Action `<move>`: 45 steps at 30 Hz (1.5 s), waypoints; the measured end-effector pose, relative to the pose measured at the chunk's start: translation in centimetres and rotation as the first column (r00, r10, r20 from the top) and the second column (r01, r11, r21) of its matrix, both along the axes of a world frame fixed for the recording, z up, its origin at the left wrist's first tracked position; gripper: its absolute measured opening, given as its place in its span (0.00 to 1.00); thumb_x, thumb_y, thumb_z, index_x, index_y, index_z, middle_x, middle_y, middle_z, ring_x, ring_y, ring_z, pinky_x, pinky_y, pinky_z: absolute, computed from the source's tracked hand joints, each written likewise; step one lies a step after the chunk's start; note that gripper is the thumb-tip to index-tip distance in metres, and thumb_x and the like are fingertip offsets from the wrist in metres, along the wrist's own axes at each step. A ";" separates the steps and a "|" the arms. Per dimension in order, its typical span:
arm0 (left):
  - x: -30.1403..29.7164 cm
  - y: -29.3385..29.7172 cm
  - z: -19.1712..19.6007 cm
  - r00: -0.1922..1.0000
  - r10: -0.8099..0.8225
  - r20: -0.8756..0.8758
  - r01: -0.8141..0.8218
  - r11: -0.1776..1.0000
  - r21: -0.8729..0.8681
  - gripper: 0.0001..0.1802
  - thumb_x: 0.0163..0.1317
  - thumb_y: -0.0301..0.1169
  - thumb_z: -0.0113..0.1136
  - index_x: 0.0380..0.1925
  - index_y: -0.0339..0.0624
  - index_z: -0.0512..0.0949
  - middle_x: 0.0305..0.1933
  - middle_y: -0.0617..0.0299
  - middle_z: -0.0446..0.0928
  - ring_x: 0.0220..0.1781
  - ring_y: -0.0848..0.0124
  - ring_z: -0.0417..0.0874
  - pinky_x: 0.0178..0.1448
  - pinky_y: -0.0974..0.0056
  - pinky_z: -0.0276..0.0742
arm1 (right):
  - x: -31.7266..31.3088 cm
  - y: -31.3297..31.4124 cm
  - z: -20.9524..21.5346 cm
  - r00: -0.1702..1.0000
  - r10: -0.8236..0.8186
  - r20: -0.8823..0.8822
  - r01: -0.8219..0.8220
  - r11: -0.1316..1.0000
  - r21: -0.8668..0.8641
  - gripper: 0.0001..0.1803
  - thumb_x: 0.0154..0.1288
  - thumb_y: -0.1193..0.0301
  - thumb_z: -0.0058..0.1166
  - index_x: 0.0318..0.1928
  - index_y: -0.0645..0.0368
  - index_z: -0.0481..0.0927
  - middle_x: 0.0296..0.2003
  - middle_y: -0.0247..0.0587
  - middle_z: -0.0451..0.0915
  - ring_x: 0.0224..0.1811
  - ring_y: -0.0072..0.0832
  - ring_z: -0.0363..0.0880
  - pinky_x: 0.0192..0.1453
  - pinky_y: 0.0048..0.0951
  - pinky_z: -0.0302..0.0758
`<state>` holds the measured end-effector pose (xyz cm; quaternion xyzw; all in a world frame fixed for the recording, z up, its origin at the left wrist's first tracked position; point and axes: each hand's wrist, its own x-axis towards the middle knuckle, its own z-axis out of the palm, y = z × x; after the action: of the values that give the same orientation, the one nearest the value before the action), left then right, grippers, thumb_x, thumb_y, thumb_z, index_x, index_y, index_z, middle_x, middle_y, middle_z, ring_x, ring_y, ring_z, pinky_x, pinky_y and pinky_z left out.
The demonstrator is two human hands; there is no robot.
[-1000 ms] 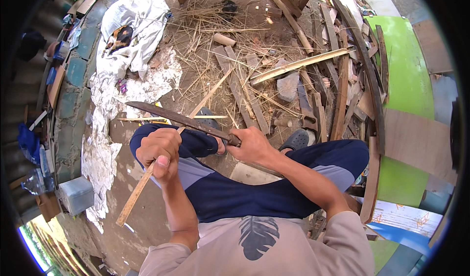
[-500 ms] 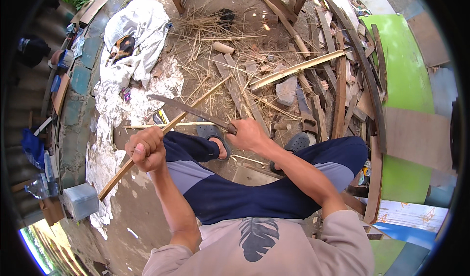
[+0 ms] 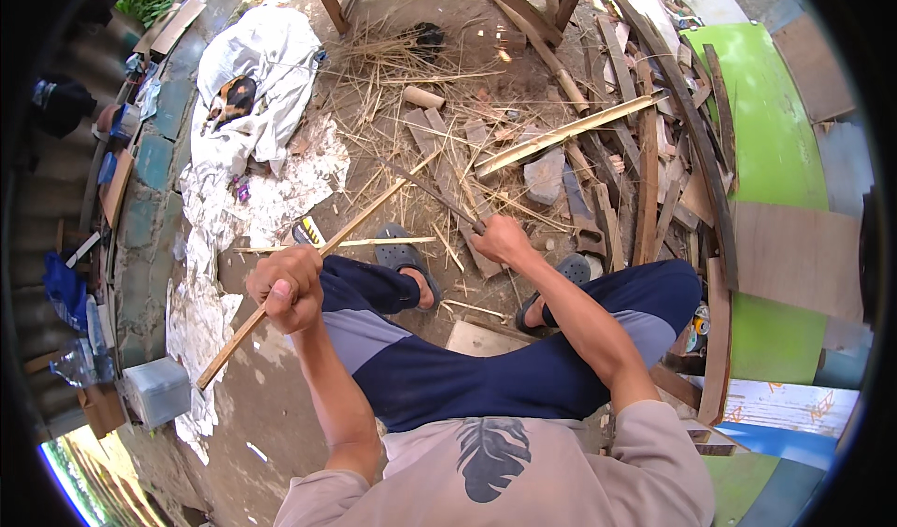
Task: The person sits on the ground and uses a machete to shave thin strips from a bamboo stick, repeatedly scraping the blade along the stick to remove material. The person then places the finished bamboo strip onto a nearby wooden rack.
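Observation:
My left hand (image 3: 288, 289) is closed in a fist round a long, narrow strip of bamboo or wood (image 3: 364, 212), which slants from near left to far right. In my right hand (image 3: 503, 241) is the handle of a machete (image 3: 432, 189) with a long, dark blade. Its blade points away and to the left, crossing the strip close to the far end. Whether the edge touches the strip I cannot tell. A thinner pale strip (image 3: 374, 242) lies on the ground beneath, beside my sandalled left foot (image 3: 411, 265).
Shavings (image 3: 402, 60) litter the ground ahead, below a wooden bench (image 3: 332, 4). A split bamboo length (image 3: 565, 135), a stone (image 3: 545, 177), a handsaw (image 3: 584, 214) and planks (image 3: 647, 191) lie to the right. A cat (image 3: 232, 100) rests on white cloth (image 3: 280, 46) at the left.
My right hand has moved right and a little away, carrying the machete farther along the strip toward its far end. My left hand has shifted slightly right with the strip.

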<state>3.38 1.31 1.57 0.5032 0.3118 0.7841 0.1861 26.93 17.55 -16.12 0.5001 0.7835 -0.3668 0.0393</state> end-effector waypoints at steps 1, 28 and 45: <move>0.0 0.1 0.2 1.000 0.004 -0.005 -0.004 1.000 0.003 0.20 0.56 0.30 0.48 0.09 0.44 0.54 0.07 0.66 0.53 0.10 0.76 0.49 0.18 0.66 0.50 | -0.6 -0.5 1.3 0.999 0.033 -0.043 -0.033 0.999 0.003 0.17 0.54 0.59 0.59 0.35 0.60 0.84 0.30 0.59 0.83 0.36 0.53 0.83 0.45 0.47 0.79; -0.6 0.5 -0.2 0.998 0.000 0.056 -0.002 1.000 0.027 0.21 0.57 0.28 0.47 0.10 0.45 0.52 0.09 0.67 0.52 0.11 0.76 0.49 0.19 0.66 0.50 | -4.1 -4.0 3.5 0.912 0.094 -0.399 -0.109 0.994 -0.014 0.17 0.56 0.59 0.56 0.35 0.60 0.84 0.27 0.60 0.81 0.33 0.53 0.82 0.44 0.47 0.78; 0.5 0.5 -0.5 0.999 -0.003 0.048 0.000 0.998 0.058 0.19 0.56 0.27 0.47 0.10 0.46 0.53 0.08 0.66 0.52 0.11 0.76 0.49 0.19 0.66 0.50 | -3.7 -2.0 0.2 0.967 -0.002 -0.256 -0.023 0.995 -0.097 0.18 0.53 0.58 0.57 0.35 0.60 0.85 0.28 0.59 0.82 0.35 0.54 0.82 0.43 0.47 0.78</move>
<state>3.92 1.82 1.09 0.4896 0.2839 0.8047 0.1796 23.20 15.51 -15.93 0.4418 0.7655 -0.4664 -0.0355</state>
